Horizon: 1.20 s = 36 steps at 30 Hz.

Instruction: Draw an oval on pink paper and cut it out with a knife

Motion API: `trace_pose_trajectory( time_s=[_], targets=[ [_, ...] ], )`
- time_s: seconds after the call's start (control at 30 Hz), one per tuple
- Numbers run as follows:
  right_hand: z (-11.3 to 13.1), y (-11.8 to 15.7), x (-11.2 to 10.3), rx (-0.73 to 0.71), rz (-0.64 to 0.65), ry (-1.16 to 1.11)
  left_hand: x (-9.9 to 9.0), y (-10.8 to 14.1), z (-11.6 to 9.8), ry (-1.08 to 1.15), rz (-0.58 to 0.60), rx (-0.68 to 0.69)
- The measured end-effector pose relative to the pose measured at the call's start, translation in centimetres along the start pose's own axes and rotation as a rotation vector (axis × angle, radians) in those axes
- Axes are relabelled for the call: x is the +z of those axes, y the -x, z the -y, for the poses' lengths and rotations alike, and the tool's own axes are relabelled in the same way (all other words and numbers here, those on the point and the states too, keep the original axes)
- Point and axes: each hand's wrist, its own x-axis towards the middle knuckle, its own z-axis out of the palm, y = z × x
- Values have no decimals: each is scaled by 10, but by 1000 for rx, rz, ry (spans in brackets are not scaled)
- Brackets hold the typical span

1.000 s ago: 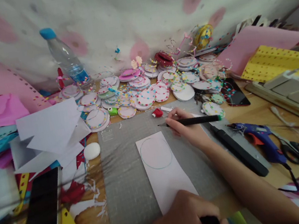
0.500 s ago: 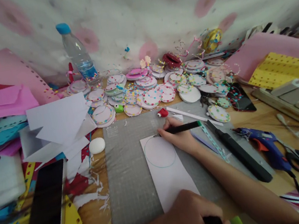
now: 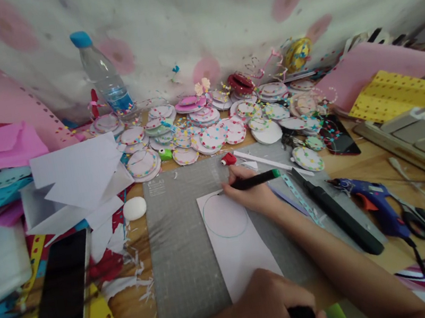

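Pen (image 3: 254,180), pinched in the right hand (image 3: 254,195), has moved from beyond the white paper (image 3: 240,262) to the drawn circle's (image 3: 230,237) top at mid-frame, bringing that outline within reach, while the left hand (image 3: 270,303), lower centre, clasps a black object (image 3: 302,317).

Left hand (image 3: 275,299), right hand (image 3: 252,194) and forearms (image 3: 332,255) are bare.

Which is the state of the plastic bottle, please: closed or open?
Closed: the blue cap sits on top of the bottle, covering its mouth.
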Motion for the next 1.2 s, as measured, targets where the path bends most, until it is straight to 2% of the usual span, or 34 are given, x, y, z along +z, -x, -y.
trace_pose_trajectory(
  time_s=[0.3, 0.5, 0.67, 0.9, 1.2],
  targets=[
    [-2, 0, -14, 78, 16, 12, -1, 1, 0, 55, -46, 43],
    [-3, 3, -24, 122, 55, 19, -1, 0, -2, 21, -29, 13],
    [-2, 4, -27, 126, 58, 33, -1, 0, -3, 68, -85, 63],
    [-7, 7, -29, 195, 45, -42, -3, -1, -5, 54, -70, 38],
    [-16, 7, -16, 82, -16, -79, -2, -2, -2, 68, -74, 68]
  ],
)
